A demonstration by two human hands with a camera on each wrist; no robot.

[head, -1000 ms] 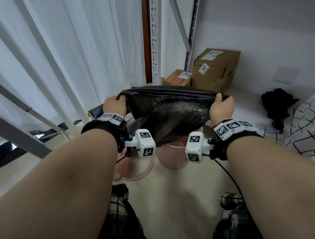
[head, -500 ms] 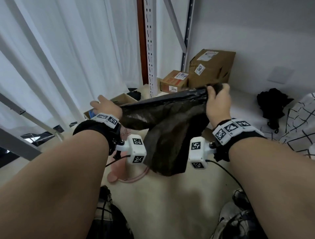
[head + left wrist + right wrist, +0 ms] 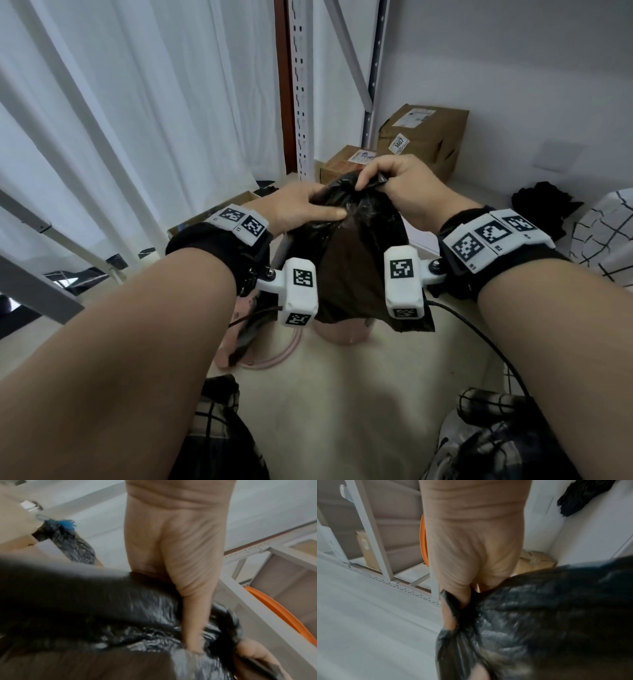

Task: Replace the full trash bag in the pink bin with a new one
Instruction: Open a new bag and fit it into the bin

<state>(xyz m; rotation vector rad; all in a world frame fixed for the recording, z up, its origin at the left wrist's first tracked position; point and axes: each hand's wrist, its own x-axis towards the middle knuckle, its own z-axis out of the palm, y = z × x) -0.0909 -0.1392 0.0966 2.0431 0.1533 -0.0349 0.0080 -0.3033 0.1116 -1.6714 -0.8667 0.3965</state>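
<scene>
Black bag (image 3: 346, 270) hangs before me above the pink bin (image 3: 342, 334) on the floor. Half a second ago it was stretched wide; now my left hand (image 3: 301, 210) and right hand (image 3: 407, 192) pinch its mouth, bunched together, probably to find the opening.

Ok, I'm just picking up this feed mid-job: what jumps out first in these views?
Both hands, dead centre, bunch a crinkled black trash bag at its top: the left hand grips it from the left, the right hand pinches the gathered plastic just above. Below the hanging bag peeks the pink bin on the pale floor. Behind, two cardboard boxes sit against the wall beside a metal shelf upright.
</scene>
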